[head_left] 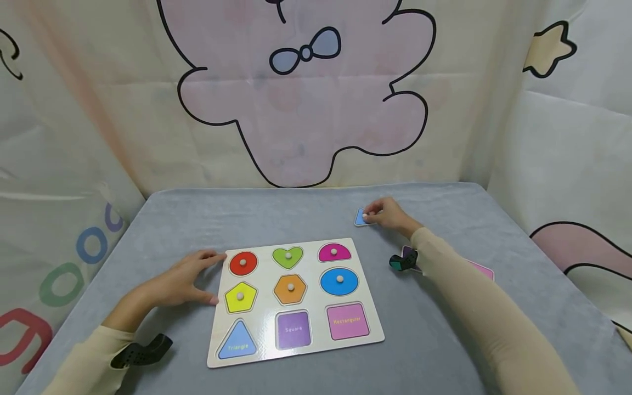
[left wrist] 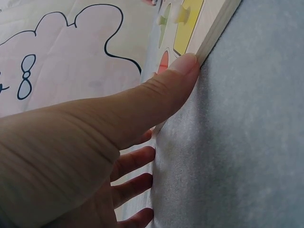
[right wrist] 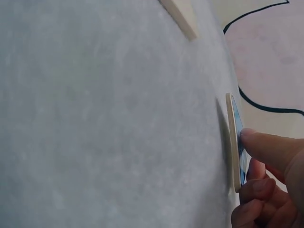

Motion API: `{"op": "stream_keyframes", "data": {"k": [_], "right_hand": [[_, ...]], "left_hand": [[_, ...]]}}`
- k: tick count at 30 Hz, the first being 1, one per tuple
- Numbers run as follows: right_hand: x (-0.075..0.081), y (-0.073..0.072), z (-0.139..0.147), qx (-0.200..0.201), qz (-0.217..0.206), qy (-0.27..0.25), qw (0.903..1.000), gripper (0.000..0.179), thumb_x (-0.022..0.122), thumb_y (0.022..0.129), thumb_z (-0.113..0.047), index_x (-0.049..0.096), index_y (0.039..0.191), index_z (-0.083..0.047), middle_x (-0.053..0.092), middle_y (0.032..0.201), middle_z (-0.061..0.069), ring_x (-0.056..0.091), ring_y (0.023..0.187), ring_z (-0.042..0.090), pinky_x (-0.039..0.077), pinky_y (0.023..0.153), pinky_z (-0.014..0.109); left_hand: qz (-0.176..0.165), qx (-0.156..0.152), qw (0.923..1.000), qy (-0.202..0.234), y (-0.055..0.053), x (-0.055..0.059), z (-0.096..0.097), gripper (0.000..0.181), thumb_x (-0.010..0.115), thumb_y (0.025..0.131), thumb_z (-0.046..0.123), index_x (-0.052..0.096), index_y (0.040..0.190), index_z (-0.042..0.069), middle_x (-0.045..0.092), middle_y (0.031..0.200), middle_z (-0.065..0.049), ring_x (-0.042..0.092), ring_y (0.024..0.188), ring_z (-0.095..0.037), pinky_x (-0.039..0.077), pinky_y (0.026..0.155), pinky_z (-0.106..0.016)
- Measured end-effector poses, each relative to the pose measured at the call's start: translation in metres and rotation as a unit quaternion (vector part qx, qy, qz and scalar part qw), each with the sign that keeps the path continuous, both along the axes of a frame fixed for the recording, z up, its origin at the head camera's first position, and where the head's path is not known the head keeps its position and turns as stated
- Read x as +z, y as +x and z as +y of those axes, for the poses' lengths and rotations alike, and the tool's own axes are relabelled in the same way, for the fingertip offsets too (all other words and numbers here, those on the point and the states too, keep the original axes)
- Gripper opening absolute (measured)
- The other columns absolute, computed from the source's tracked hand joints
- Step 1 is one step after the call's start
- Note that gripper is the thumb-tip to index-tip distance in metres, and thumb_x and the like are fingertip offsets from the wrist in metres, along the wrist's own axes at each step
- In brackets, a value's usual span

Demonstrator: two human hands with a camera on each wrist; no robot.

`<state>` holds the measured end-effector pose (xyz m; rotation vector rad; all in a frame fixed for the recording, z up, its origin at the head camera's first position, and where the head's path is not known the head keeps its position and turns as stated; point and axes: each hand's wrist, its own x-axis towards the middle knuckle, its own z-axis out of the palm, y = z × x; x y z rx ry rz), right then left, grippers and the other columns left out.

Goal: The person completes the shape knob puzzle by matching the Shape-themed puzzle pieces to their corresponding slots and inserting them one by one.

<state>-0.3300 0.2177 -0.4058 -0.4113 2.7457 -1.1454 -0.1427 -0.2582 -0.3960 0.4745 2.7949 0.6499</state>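
A table covered in grey-blue cloth (head_left: 296, 214) bears a glossy white rectangular board (head_left: 265, 299) set with coloured shapes (head_left: 293, 339). The left hand (head_left: 184, 281), fingers loosely spread, touches the board's left edge, gripping nothing. The right hand (head_left: 388, 214) pinches a small blue triangular piece (head_left: 360, 218) between thumb and fingers, just beyond the board's far right corner.

Pale walls (head_left: 459, 109), one bearing a pink cartoon figure (head_left: 306, 109), stand around a grey-blue cloth-covered table (head_left: 247, 214)

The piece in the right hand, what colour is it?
The piece is blue; the head view shows it best.
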Motion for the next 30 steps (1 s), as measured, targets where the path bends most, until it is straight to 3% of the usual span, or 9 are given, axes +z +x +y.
{"op": "stream_keyframes", "data": {"k": [14, 22, 30], "right_hand": [[0.014, 0.019, -0.008, 0.034, 0.029, -0.013, 0.9989, 0.018, 0.074, 0.093, -0.012, 0.074, 0.103, 0.003, 0.059, 0.082, 0.003, 0.049, 0.081, 0.018, 0.038, 0.064, 0.023], [0.019, 0.029, -0.017, 0.066, 0.035, -0.024, 0.9969, 0.017, 0.074, 0.092, -0.012, 0.075, 0.102, 0.002, 0.062, 0.085, 0.010, 0.051, 0.084, 0.021, 0.043, 0.070, 0.026], [0.020, 0.037, -0.027, 0.090, 0.037, -0.022, 0.9951, 0.015, 0.075, 0.092, -0.013, 0.076, 0.102, -0.002, 0.063, 0.086, 0.007, 0.052, 0.084, 0.019, 0.045, 0.071, 0.025]], "left_hand": [[0.001, 0.004, 1.0000, 0.003, 0.000, -0.003, 0.002, 0.102, 0.090, 0.070, 0.043, 0.042, 0.153, 0.006, 0.039, 0.152, -0.029, 0.037, 0.136, -0.050, 0.039, 0.106, -0.072], [0.003, 0.000, 1.0000, 0.002, -0.001, -0.003, 0.000, 0.103, 0.090, 0.071, 0.043, 0.042, 0.153, 0.005, 0.039, 0.152, -0.029, 0.037, 0.135, -0.050, 0.038, 0.106, -0.071], [0.003, -0.002, 1.0000, 0.006, -0.001, -0.003, 0.001, 0.102, 0.090, 0.071, 0.043, 0.042, 0.153, 0.004, 0.040, 0.151, -0.029, 0.038, 0.135, -0.049, 0.038, 0.107, -0.071]]}}
